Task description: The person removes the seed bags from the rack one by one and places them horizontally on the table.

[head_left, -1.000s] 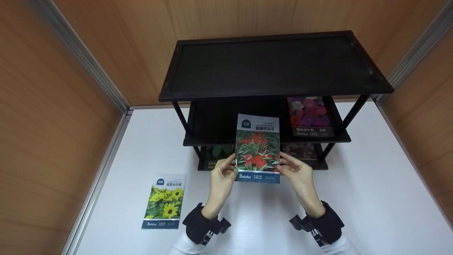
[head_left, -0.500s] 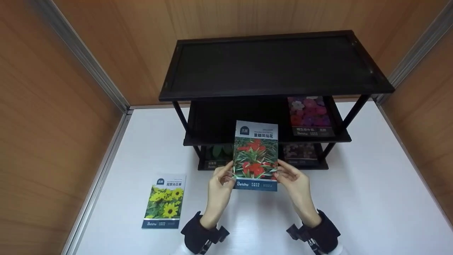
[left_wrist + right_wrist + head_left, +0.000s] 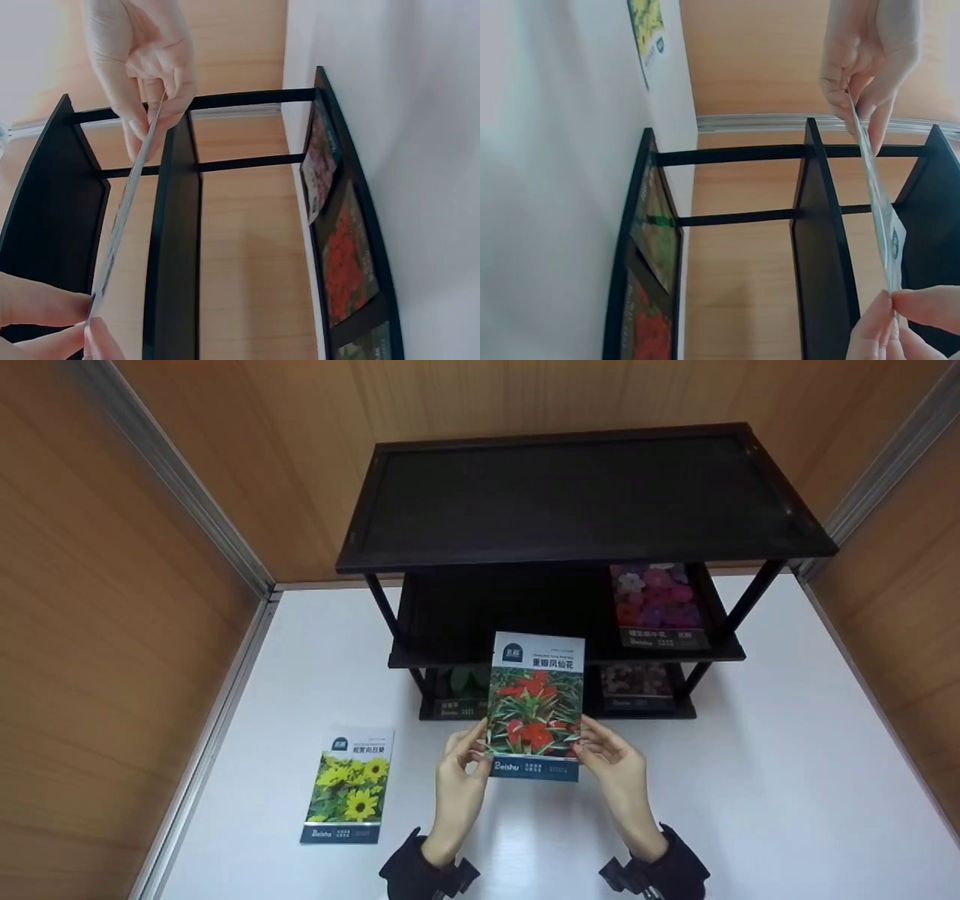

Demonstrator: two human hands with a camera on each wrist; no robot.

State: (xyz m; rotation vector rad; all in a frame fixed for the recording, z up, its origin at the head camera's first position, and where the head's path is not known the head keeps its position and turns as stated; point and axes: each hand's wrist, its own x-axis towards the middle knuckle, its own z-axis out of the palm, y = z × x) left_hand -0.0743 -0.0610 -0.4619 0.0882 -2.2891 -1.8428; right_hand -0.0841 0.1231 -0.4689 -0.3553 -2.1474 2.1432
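Between fingers (image 3: pixel 602 733) is a flat red-flowered packet (image 3: pixel 535 709).

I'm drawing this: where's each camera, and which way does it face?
Head: worn there, faces forward and down at the red-flower packet; left hand, right hand show.
Left wrist: worn there, faces the shelf; both hands show.
Right wrist: worn there, faces the shelf; both hands show.
Wrist views share the packet, edge-on.
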